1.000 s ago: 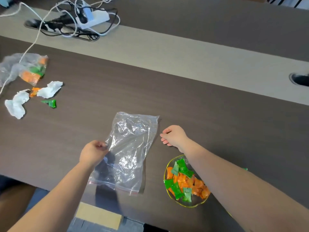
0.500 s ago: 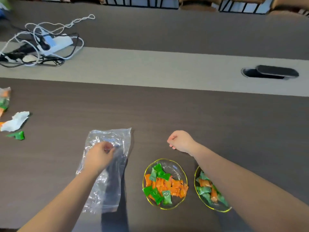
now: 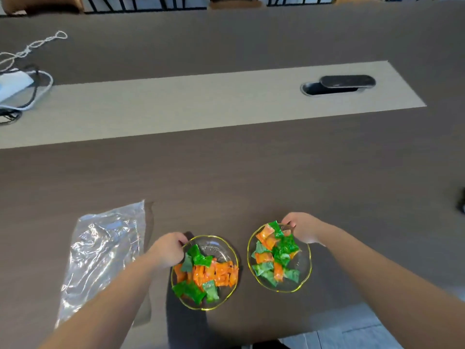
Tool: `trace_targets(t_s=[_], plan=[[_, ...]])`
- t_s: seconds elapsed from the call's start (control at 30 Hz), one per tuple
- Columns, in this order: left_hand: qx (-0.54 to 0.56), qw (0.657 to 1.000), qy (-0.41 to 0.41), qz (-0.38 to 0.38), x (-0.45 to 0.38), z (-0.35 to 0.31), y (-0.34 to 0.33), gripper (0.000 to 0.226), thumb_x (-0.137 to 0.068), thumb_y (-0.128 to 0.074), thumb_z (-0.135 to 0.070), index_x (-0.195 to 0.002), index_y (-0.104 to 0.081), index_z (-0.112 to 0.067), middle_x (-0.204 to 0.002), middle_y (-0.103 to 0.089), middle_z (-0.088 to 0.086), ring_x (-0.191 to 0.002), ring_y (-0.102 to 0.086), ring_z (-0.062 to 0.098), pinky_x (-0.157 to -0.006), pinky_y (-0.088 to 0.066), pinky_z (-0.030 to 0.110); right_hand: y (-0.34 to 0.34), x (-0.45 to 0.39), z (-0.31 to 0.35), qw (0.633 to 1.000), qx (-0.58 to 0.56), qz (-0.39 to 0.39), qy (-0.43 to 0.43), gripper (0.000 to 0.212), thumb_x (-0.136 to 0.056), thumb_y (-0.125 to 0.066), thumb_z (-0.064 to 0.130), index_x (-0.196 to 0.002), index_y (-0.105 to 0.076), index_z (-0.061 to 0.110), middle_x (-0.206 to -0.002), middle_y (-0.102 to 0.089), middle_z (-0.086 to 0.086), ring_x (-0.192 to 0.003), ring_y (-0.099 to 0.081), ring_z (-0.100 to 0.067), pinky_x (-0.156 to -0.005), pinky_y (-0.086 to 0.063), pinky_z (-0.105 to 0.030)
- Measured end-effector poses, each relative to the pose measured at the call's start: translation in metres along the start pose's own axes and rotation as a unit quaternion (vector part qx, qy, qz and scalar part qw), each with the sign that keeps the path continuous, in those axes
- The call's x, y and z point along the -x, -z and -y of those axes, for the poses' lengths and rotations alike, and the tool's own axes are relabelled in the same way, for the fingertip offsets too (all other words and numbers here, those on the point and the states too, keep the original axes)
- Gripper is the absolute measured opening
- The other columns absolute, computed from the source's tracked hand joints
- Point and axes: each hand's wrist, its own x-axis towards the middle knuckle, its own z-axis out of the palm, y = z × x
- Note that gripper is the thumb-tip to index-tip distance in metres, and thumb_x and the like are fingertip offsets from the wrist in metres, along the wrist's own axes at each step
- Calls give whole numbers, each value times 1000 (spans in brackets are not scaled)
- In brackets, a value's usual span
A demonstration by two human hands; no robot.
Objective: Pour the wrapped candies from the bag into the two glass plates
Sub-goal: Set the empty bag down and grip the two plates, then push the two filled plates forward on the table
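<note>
Near the front edge of the dark counter (image 3: 251, 172) stand two glass plates side by side, close but apart. The left plate (image 3: 226, 250) and the right plate (image 3: 302, 270) both carry orange and green wrapped candies (image 3: 221, 273). The left hand (image 3: 168, 249) closes its fingers on the far left rim of the left plate. The right hand (image 3: 303, 227) closes its fingers on the far right rim of the right plate. Left of the plates the clear bag (image 3: 100, 253) lies flat, with the left forearm over its near part. Farther away runs a pale strip with a cable opening (image 3: 337, 86) on the right and white cables (image 3: 25, 71) at the far left.
</note>
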Motion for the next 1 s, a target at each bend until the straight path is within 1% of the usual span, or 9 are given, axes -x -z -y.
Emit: trace_targets(t_s=[0.1, 0.17, 0.23, 0.3, 0.43, 0.57, 0.73, 0.87, 1.0], plan=[[-30, 999, 19, -10, -5, -1, -1, 32, -75, -47, -4, -95, -69, -16, -81, -62, 4, -83, -62, 24, -71, -44, 22, -5, -2, -12, 1000, -2, 18, -11, 37, -83, -37, -1, -98, -64, 20, -91, -59, -12, -91, -63, -31, -67, -50, -32], [-36, 999, 37, -11, -7, 0, -1, 28, -74, -51, -5, -90, -69, -19, -77, -61, 3, -83, -64, 25, -71, -48, 24, -5, -5, -15, 999, -30, 12, -15, 34, -81, -43, 1, -87, -55, 32, -95, -59, -7, -84, -59, -22, -67, -52, -28], [-23, 998, 49, -16, -7, -1, -1, 20, -74, -55, -7, -81, -69, -21, -74, -63, 4, -80, -65, 25, -70, -50, 25, -4, -9, -15, 998, -63, -2, -21, 28, -80, -52, 4, -88, -53, 31, -98, -59, -3, -85, -55, -17, -77, -49, -24], [6, 998, 55, -28, -9, 1, -2, 16, -77, -56, -9, -77, -71, -16, -71, -63, 5, -76, -64, 25, -72, -52, 28, -3, -12, -14, 995, -94, 0, -39, 28, -79, -53, 2, -84, -55, 29, -96, -59, -3, -83, -58, -20, -80, -54, -31], [136, 984, 100, -62, -10, 7, 3, 18, -78, -52, -7, -69, -69, -4, -59, -54, 10, -57, -52, 24, -61, -51, 33, -2, -16, -19, 984, -163, 21, -63, 41, -79, -36, -10, -89, -62, 20, -93, -59, -17, -75, -63, -36, -62, -61, -46], [297, 934, 168, -106, -10, 6, 15, 20, -79, -51, 0, -66, -65, -5, -62, -52, 12, -52, -49, 23, -54, -53, 32, 10, -19, -14, 962, -257, -10, -91, 38, -78, -32, -6, -87, -64, 13, -79, -58, -18, -58, -55, -27, -60, -61, -44], [449, 858, 183, -171, -17, -9, 46, 23, -79, -51, 10, -66, -57, -7, -60, -55, 9, -51, -54, 19, -30, -46, 19, 43, -31, 10, 907, -403, -65, -99, 25, -79, -38, -2, -86, -59, 8, -61, -51, -9, -51, -49, -22, -59, -61, -42], [537, 802, 168, -199, -44, -14, 86, 16, -78, -50, 14, -77, -60, 1, -68, -59, 14, -45, -61, 19, -34, -50, 22, 79, -55, 37, 872, -474, -95, -80, 21, -79, -39, -4, -87, -55, 9, -62, -53, -8, -48, -48, -21, -54, -57, -37], [593, 763, 156, -207, -81, -18, 132, 17, -76, -53, 14, -85, -62, 3, -73, -64, 16, -45, -65, 17, -39, -54, 25, 114, -93, 65, 834, -537, -107, -67, 22, -82, -42, -10, -88, -53, 8, -77, -60, -15, -62, -56, -29, -64, -59, -48]])
